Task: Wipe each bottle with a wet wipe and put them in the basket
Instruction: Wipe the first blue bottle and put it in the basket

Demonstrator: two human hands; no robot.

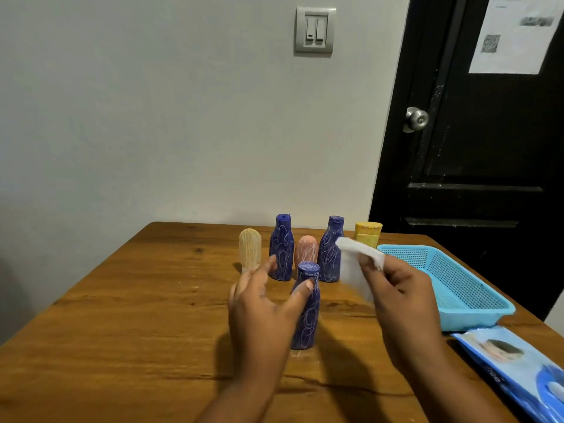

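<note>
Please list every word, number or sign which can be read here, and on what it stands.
Paper sheet on the door: a QR code and printed lines, too blurred to read.
Wet wipe pack: pale lettering, too small to read.
Front blue bottle: scribbled lines only, no words.

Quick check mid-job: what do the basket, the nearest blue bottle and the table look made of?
Basket: light blue plastic, judging by its moulded mesh walls and solid rim. Nearest blue bottle: probably plastic, matte, scribbled over in white. Table: wood or veneer, brown, with visible grain and knots.
</note>
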